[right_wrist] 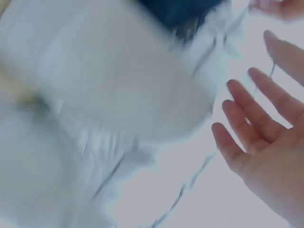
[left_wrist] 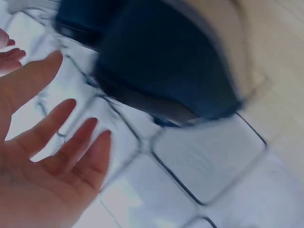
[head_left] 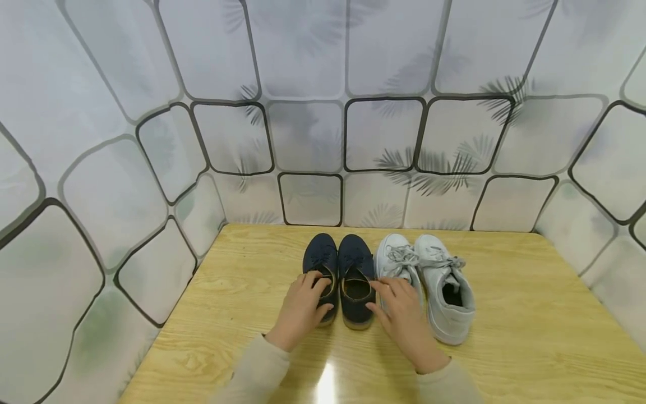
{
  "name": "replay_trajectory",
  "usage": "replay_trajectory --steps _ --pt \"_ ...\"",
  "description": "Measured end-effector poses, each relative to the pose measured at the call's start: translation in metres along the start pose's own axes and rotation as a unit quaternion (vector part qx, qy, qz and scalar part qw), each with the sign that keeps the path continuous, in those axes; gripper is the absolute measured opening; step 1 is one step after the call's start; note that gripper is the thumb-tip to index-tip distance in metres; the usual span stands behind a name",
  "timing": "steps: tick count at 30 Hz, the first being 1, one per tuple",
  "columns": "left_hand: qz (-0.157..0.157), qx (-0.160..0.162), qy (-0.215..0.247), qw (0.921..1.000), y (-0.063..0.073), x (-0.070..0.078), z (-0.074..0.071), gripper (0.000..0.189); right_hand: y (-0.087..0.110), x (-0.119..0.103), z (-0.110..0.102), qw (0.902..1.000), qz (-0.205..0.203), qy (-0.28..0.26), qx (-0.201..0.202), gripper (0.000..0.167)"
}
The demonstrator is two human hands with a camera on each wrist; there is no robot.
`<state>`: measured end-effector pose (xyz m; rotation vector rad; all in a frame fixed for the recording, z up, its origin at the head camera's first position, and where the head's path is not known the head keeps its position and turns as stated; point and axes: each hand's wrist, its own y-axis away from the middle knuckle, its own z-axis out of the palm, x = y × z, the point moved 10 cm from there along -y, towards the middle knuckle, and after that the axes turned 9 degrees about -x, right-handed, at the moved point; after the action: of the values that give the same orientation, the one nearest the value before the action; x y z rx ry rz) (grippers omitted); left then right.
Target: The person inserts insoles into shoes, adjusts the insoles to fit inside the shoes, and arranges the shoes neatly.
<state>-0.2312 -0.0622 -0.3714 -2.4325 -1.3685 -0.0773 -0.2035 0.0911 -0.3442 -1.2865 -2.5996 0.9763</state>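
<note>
Two dark navy shoes stand side by side on the table, toes toward the wall. Over the left navy shoe (head_left: 320,251) is my left hand (head_left: 301,307), overlapping its opening in the head view. My right hand (head_left: 402,317) hovers between the right navy shoe (head_left: 355,251) and the left white sneaker (head_left: 391,249), hiding part of that sneaker. Both hands have loosely bent, spread fingers. In the left wrist view, the fingers (left_wrist: 95,152) show a gap from the navy heel. The right wrist view shows relaxed fingers (right_wrist: 251,114) holding nothing, beside a blurred white heel (right_wrist: 123,80).
The right white sneaker (head_left: 451,321), laced and slightly angled, stands at the right end of the row. All four shoes rest on a light wood-grain table (head_left: 525,314). A patterned cloth wall (head_left: 313,134) encloses the back and sides.
</note>
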Motion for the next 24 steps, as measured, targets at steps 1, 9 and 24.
replay_trajectory --steps 1,9,24 --pt "0.02 0.009 0.005 0.9998 -0.002 0.011 -0.002 0.042 0.007 0.009 -0.013 0.9999 0.008 0.0 0.013 0.044" --pt "0.157 -0.06 0.02 0.9856 -0.036 0.103 0.032 0.038 0.068 0.095 -0.045 0.9805 0.179 0.025 -0.079 0.059" --pt "0.168 -0.093 0.014 0.9814 -0.055 0.118 0.065 0.025 0.082 0.11 -0.025 0.9629 0.234 -0.031 -0.131 0.045"
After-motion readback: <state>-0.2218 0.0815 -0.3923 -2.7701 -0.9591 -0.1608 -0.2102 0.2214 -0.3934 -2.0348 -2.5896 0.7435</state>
